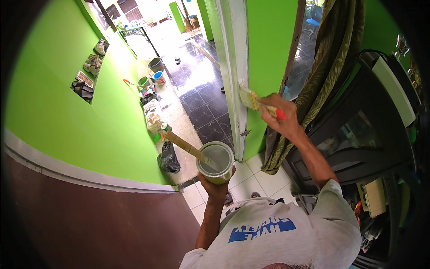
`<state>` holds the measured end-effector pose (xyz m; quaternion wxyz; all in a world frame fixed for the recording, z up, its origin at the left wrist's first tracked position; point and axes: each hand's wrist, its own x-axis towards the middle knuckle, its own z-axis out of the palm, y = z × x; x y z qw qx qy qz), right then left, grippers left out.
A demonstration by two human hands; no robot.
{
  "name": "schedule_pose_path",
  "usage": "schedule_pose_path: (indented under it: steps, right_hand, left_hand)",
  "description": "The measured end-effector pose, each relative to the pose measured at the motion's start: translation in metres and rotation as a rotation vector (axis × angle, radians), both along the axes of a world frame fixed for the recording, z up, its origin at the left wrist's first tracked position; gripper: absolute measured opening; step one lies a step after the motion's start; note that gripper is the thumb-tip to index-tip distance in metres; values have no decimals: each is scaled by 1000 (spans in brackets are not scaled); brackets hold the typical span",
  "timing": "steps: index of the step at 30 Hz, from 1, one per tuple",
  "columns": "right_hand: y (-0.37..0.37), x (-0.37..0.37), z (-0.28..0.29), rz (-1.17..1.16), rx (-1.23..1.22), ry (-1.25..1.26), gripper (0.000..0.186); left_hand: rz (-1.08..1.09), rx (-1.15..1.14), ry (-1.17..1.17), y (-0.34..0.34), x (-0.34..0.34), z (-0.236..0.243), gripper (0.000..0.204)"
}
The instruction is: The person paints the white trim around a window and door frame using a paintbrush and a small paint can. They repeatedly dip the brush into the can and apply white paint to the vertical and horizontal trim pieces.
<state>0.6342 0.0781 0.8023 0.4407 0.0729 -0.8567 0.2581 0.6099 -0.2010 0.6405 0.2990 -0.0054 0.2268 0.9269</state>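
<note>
My left hand grips a round plastic paint tub from below and holds it up in front of my body. Grey-white paint coats its inside, and a flat wooden stick leans out over the rim toward the left. Higher up, my right hand is closed around the red-tipped handle of a paintbrush. The brush's pale bristles point up and left and lie against the edge of the white door frame, beside a green strip of wall.
A patterned curtain and a dark cabinet stand close on my right. Along the left green wall sit a black bag, buckets and a white bag. Shoes rest in a wall opening. Dark tiles lie beyond the doorway.
</note>
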Motion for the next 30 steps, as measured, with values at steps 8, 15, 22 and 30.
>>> schedule_pose_path:
  steps: [8,15,22,30]
  right_hand:
    - [2,-31,86,-36,150,440,32]
    - [-2,-19,13,-118,75,304,36]
    - [-11,1,-28,-37,-107,45,29]
    - [5,-24,88,-59,-5,278,23]
  left_hand:
    - [-12,15,10,-4,1,-10,69]
    - [29,-9,-43,0,3,5,68]
    - [46,0,-36,-1,0,4,70]
    - [-4,45,47,-2,-2,-18,70]
